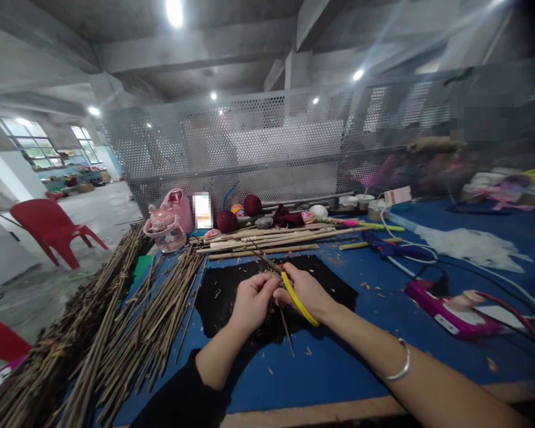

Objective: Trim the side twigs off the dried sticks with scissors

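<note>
My right hand [305,291] is closed around yellow-handled shears [299,300], whose dark blades point away and to the left. Close beside it, my left hand [255,300] pinches a thin brown stick [286,330]. The stick's lower end sticks out below my hands, toward me. Where the blades meet the stick is hidden by my fingers. Beneath both hands a black cloth [339,285] lies on the blue tabletop [267,386], with small chips scattered over it. Left of the cloth is a spread of loose thin sticks [160,315].
A thick bundle of twigs [71,321] runs along the left edge. Behind the cloth lie pale sticks [249,241] and dark red yarn balls [252,205]. At right are a blue glue gun [383,245], a magenta power strip [450,315], cables and crumpled plastic [472,244].
</note>
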`<state>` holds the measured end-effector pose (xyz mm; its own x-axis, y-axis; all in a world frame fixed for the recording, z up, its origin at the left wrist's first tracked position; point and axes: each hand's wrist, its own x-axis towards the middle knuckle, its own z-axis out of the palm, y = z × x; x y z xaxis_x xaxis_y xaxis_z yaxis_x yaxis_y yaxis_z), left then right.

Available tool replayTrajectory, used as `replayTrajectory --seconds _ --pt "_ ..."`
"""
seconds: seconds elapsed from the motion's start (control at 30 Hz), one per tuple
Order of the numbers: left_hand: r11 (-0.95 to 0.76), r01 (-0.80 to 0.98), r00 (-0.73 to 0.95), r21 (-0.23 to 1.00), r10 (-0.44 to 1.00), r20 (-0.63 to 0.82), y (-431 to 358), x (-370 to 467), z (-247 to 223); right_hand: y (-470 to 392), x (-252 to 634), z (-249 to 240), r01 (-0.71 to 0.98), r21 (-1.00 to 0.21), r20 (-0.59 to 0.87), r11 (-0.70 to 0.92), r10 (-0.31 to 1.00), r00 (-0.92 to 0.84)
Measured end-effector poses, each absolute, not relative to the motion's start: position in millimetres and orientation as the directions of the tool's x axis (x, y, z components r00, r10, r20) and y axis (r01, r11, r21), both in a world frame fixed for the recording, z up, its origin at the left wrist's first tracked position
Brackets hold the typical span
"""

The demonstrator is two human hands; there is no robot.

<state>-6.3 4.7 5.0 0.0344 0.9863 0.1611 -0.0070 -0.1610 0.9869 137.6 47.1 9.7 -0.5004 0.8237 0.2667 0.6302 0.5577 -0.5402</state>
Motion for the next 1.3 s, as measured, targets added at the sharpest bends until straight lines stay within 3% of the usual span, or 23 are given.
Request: replayTrajectory --seconds 0.33,0.53,0.63,1.1,1.3 --pt "-0.219 -0.025 0.021 0.976 0.975 0.219 7 -11 4 50 134 2 0.668 -0.536 0.260 0.516 0.854 -0.451" --pt "-0.194 -0.035 -0.031 0.980 0.981 0.193 8 -11 4 45 134 11 0.791 -0.359 0.284 0.495 0.866 -0.412" --pt "-0.193 -0.050 -0.050 0.980 0.980 0.190 8 -10 4 43 134 13 0.804 -0.326 0.299 0.497 0.861 -0.411" --pt "-0.224 -0.021 -0.006 0.974 0.974 0.224 8 -11 6 43 135 18 0.811 -0.338 0.283 0.477 0.873 -0.396" --pt "-0.243 -0.044 -0.011 0.969 0.970 0.242 8 -12 6 48 133 12 0.770 -0.418 0.258 0.483 0.875 -0.409"
